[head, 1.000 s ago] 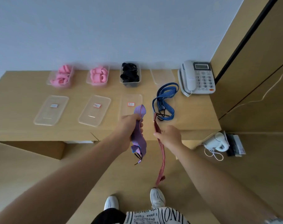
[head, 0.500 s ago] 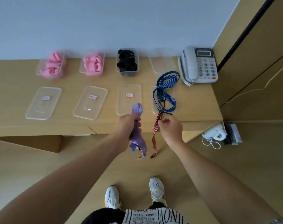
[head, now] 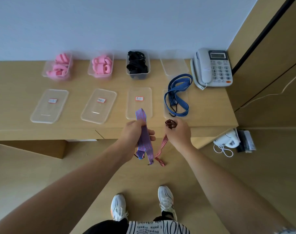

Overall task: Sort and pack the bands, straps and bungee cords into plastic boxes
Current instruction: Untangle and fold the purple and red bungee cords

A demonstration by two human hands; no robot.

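Four clear plastic boxes stand in a row at the back of the long wooden desk (head: 17,92): two hold pink bands (head: 60,68), one holds black straps (head: 137,64), and the fourth box (head: 174,66), nearest the grey telephone (head: 213,68), looks bare inside. Four clear lids (head: 49,105) lie flat in front of them. On the rightmost lid rests a blue striped bungee cord (head: 176,95), looped loosely, its dark hooks near the desk's front edge. Just off that edge the left hand (head: 135,132) is wrapped round a folded purple striped cord (head: 143,132), fold up, ends dangling. Beside it, apart, the right hand (head: 179,132) pinches a red striped cord (head: 162,146), a bunched bit above the fingers and the tail hanging down towards the floor
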